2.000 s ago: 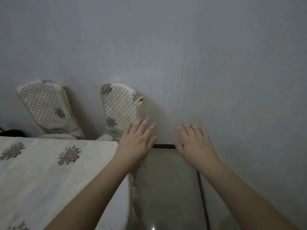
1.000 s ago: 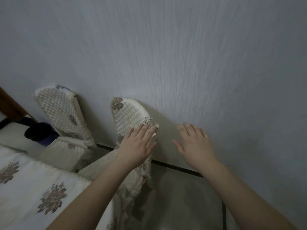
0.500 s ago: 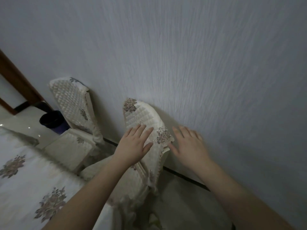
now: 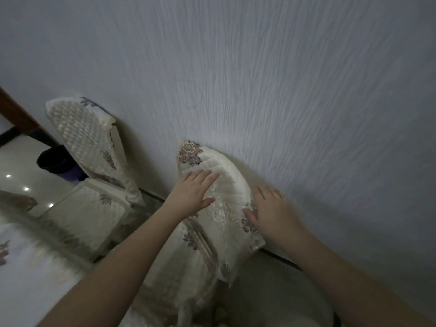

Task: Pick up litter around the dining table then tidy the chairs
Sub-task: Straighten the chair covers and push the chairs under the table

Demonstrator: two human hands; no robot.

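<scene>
Cream floral tablecloth near left, then left hand lying flat with straight fingers on the near cream quilted chair back, right hand with spread fingers touching its right edge, second quilted chair further left, grey textured wall behind.

Glossy tiled floor under two covered chairs, perhaps a dark bin.
</scene>
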